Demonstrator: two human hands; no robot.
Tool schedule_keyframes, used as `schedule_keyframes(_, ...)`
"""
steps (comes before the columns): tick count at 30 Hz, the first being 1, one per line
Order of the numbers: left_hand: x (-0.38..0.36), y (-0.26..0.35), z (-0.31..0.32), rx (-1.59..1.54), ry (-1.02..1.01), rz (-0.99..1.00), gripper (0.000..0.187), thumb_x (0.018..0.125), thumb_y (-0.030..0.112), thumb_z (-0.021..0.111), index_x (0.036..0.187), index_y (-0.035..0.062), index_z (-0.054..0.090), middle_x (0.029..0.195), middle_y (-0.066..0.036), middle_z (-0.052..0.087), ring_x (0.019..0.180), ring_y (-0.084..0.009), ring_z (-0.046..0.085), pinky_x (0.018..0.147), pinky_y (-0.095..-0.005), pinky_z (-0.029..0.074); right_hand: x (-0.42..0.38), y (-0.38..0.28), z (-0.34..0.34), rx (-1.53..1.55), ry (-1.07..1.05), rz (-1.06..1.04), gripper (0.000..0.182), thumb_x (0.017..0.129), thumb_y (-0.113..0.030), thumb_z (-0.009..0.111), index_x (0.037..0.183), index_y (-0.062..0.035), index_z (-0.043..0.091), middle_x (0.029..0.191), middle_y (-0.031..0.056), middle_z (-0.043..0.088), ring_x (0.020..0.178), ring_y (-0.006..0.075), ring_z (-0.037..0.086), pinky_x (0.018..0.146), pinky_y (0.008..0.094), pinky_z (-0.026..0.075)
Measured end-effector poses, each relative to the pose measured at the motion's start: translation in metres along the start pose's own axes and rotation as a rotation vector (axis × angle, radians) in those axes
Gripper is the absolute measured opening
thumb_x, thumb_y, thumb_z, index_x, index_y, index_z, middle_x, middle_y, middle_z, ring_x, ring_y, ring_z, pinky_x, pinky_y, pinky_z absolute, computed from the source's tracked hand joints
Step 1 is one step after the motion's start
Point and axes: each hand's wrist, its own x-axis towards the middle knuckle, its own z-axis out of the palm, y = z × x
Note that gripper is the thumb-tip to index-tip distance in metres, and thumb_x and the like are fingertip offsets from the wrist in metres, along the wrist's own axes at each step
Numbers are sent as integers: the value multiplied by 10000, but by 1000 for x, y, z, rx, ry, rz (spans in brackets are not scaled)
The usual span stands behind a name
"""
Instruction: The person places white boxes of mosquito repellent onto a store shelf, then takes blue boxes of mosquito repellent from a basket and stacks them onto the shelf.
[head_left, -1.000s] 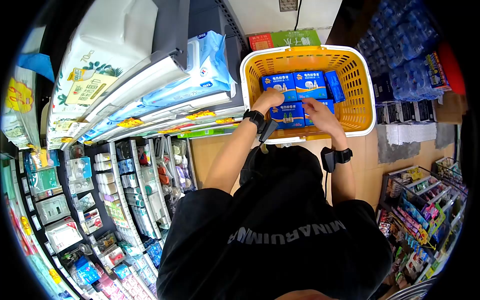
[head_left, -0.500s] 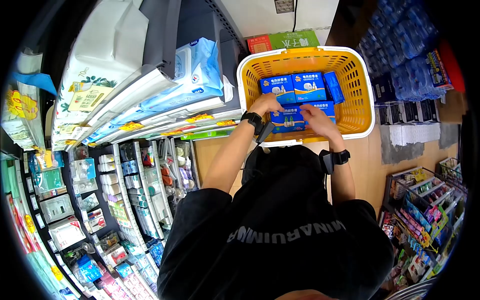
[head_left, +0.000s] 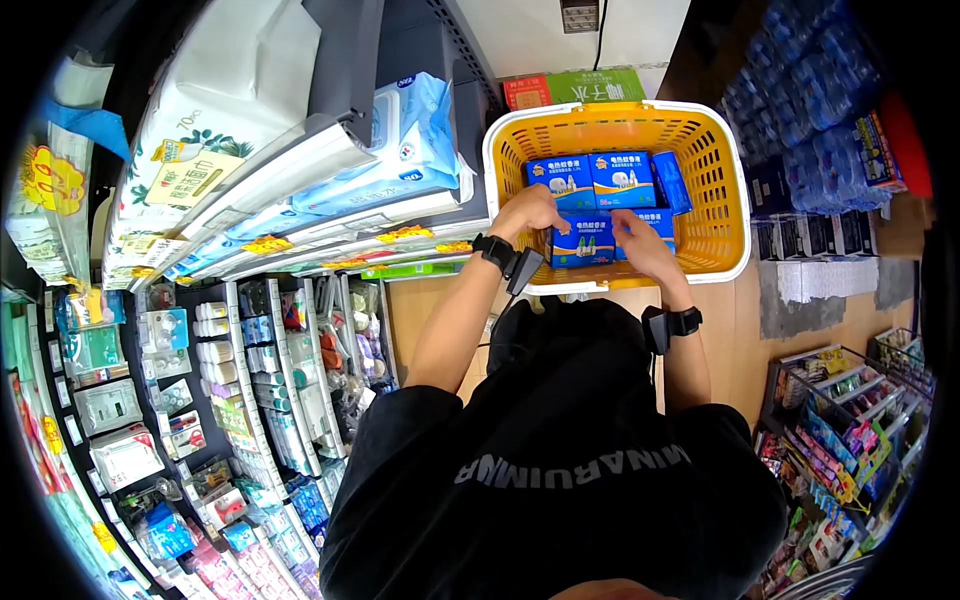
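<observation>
Left hand (head_left: pixel 530 210) and right hand (head_left: pixel 647 248) have bent fingers around the box (head_left: pixel 583 242), basket's (head_left: pixel 700 245) seven o'clock, perhaps for aligning; gripping, I cannot tell.

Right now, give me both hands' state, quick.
Left hand: fingers curled at the nearer left blue box; firm grip can't be told.
Right hand: fingers bent over the nearer boxes; grip can't be told.

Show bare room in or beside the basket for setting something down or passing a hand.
Free: between the slanted blue box and the basket's right wall; wood floor right of the basket. Crowded: four-box block, at left hand and right hand.
</observation>
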Motion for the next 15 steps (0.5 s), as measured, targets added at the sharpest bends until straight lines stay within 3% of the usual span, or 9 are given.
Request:
schedule_keyframes(3, -15, 3, -7, 0, 57, 54, 690, 687, 361, 935, 1186, -63, 719, 1136, -213, 735, 1030, -320, 704, 908, -362, 542, -9, -7, -2, 66, 37, -7, 463, 1043, -225, 538, 1453, -10, 509, 1395, 255, 610, 1312, 416, 575, 1093, 414, 454)
schedule_keyframes(5, -29, 9, -12, -75, 204, 113, 584, 687, 353, 937, 1098, -18, 752, 1094, -224, 732, 1024, -346, 707, 906, -378, 546, -15, -11, -3, 114, 49, -19, 470, 1044, -203, 544, 1467, -7, 488, 1421, 250, 594, 1337, 400, 563, 1108, 408, 446)
schedule_keyframes(7, -36, 13, -20, -89, 212, 122, 641, 712, 364, 921, 1172, -36, 724, 1149, -216, 726, 1052, -328, 703, 916, -373, 542, -18, -8, -6, 225, 157, -84, 452, 1048, -151, 550, 1475, -17, 488, 1432, 187, 588, 1345, 283, 560, 1128, 357, 427)
schedule_keyframes(8, -40, 16, -25, -103, 220, 129, 699, 737, 376, 906, 1247, -53, 696, 1203, -207, 721, 1080, -310, 700, 927, -367, 538, -18, -3, -10, 223, 158, -88, 452, 1048, -151, 550, 1475, -17, 488, 1432, 187, 588, 1345, 283, 560, 1128, 357, 427)
schedule_keyframes(10, -51, 20, -32, -187, 215, 177, 673, 765, 377, 887, 1247, -52, 697, 1207, -206, 720, 1096, -302, 694, 934, -368, 535, -16, 0, -16, 292, 281, -269, 495, 1028, -86, 577, 1494, 15, 443, 1452, 218, 562, 1372, 307, 538, 1134, 379, 427)
schedule_keyframes(12, -69, 24, -40, -287, 191, 259, 632, 827, 373, 845, 1266, -53, 686, 1213, -205, 714, 1122, -290, 680, 946, -370, 529, -26, -10, -24, 413, 254, -272, 494, 1027, -81, 582, 1492, 16, 446, 1446, 201, 562, 1368, 285, 536, 1134, 368, 425)
schedule_keyframes(15, -96, 29, -44, -423, 215, 349, 630, 802, 390, 858, 1232, -45, 705, 1178, -202, 730, 1098, -294, 694, 961, -367, 530, -50, -29, -39, 551, 211, -248, 498, 1022, -72, 594, 1490, 15, 449, 1433, 176, 563, 1344, 240, 541, 1125, 344, 428)
